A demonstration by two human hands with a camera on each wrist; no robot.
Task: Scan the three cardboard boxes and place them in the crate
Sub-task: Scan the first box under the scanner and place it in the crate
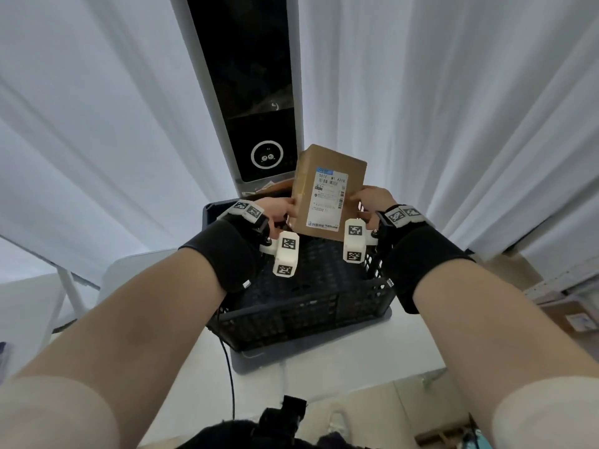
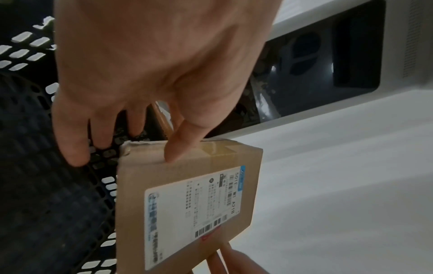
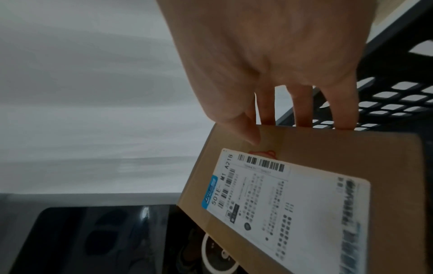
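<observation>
A brown cardboard box (image 1: 327, 189) with a white shipping label facing me is held upright above the black mesh crate (image 1: 304, 306). My left hand (image 1: 278, 212) pinches its left edge with thumb (image 2: 178, 146) on the front; the other fingers hang loose beside it. My right hand (image 1: 372, 199) grips the right edge, thumb (image 3: 243, 126) on the front and fingers behind. In the left wrist view the box (image 2: 187, 200) shows label and barcode; in the right wrist view the box (image 3: 304, 185) does too. The crate floor looks bare where visible.
A tall white kiosk with a dark screen (image 1: 249, 92) and a round lit icon (image 1: 266, 155) stands just behind the crate. White curtains surround. The crate sits on a white table (image 1: 324, 377). More cardboard boxes (image 1: 570, 315) lie at the right. A black cable (image 1: 228, 367) crosses the table.
</observation>
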